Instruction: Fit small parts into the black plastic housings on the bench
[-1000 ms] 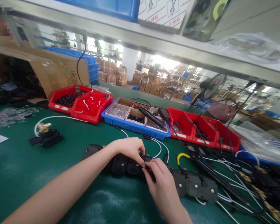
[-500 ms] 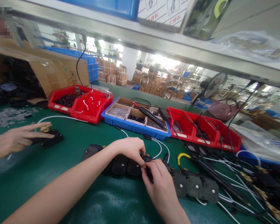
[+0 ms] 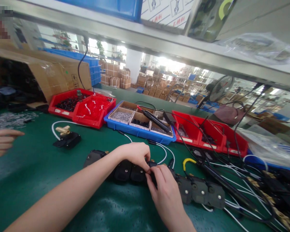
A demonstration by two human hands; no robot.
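Left hand (image 3: 135,154) and right hand (image 3: 165,190), fingers curled, pinch together one small black plastic part (image 3: 151,167) in the row of black plastic housings (image 3: 200,191) lying on the green bench mat (image 3: 26,180), near the blue compartment tray (image 3: 140,124).

The table (image 3: 26,180) is green, the near parts (image 3: 198,191) are black, the far trays (image 3: 87,109) red and blue (image 3: 135,130).

red characters on overhead sign (image 3: 169,13), too blurred to read
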